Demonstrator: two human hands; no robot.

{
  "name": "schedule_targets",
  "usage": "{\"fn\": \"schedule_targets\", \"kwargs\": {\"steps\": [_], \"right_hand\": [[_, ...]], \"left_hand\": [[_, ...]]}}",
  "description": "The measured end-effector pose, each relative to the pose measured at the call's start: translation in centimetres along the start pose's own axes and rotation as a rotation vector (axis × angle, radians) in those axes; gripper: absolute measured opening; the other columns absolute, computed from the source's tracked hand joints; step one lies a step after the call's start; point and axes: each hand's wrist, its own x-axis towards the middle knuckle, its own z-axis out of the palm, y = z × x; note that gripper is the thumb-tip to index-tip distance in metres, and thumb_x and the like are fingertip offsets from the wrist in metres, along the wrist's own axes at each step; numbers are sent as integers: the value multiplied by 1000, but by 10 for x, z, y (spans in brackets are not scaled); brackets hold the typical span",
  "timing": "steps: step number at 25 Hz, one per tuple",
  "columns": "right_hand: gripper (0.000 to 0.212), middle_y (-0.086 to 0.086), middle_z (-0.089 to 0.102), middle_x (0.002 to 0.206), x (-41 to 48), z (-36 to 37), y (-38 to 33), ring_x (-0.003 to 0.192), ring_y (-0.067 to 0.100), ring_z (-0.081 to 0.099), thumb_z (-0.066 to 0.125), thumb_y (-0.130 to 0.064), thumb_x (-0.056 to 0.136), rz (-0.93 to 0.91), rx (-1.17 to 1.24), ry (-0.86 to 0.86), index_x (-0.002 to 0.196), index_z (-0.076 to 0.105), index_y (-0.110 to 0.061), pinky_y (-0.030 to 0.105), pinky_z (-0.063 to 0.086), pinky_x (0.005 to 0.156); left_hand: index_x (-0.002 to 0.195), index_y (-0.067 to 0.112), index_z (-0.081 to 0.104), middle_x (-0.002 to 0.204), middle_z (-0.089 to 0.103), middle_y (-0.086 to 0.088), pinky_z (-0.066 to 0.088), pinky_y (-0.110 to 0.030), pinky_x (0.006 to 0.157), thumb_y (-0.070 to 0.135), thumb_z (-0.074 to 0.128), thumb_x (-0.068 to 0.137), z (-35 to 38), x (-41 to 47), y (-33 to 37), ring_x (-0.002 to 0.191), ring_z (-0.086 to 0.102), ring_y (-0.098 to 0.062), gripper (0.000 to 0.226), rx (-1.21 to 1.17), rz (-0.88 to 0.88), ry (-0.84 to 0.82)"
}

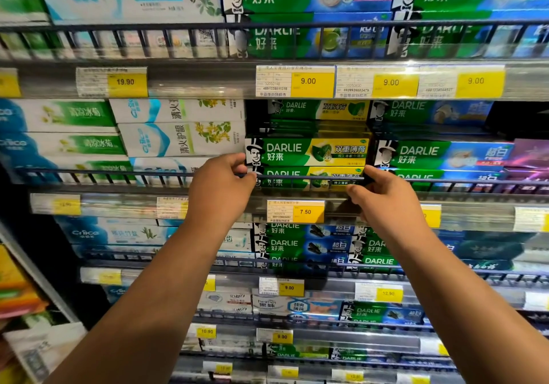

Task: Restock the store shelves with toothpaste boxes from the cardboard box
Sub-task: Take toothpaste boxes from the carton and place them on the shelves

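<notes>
On the middle shelf, at chest height in the head view, the left hand (221,187) and the right hand (383,202) meet the two ends of the green-and-yellow toothpaste boxes (307,151), which lie stacked flat, label forward, behind the wire rail (309,178). The left fingers are curled round the left end of the stack; the right thumb and fingertips pinch its right end. Both contacts sit near the seam between the upper and lower box, so it cannot be told which box is held. The stack stands directly above the price tag (297,211), with the blue boxes (439,154) just beside it on the right and the white boxes (181,138) just beside it on the left. Judged from this, the step in hand is seating or squaring stock in its slot. A dark gap remains above the front stack, so the slot probably accepts more boxes. The cardboard box is not in view, so the remaining supply cannot be assessed. The neighbouring rows appear well filled.
</notes>
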Motion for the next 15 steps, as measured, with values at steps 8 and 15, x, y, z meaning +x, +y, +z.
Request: {"fn": "schedule_targets", "kwargs": {"steps": [8, 15], "right_hand": [[67, 2, 65, 98, 2, 2, 5, 82, 18, 61, 59, -26, 89, -39, -4, 4, 149, 29, -21, 45, 54, 82], [65, 16, 65, 91, 2, 3, 6, 65, 15, 54, 59, -20, 91, -49, 62, -21, 149, 30, -21, 34, 47, 65]], "left_hand": [[125, 20, 63, 97, 67, 10, 44, -23, 82, 24, 61, 88, 0, 0, 5, 90, 63, -13, 38, 74, 24, 25], [125, 21, 62, 87, 62, 20, 47, -25, 91, 23, 63, 88, -4, -3, 3, 92, 62, -9, 37, -65, -19, 7]]}}
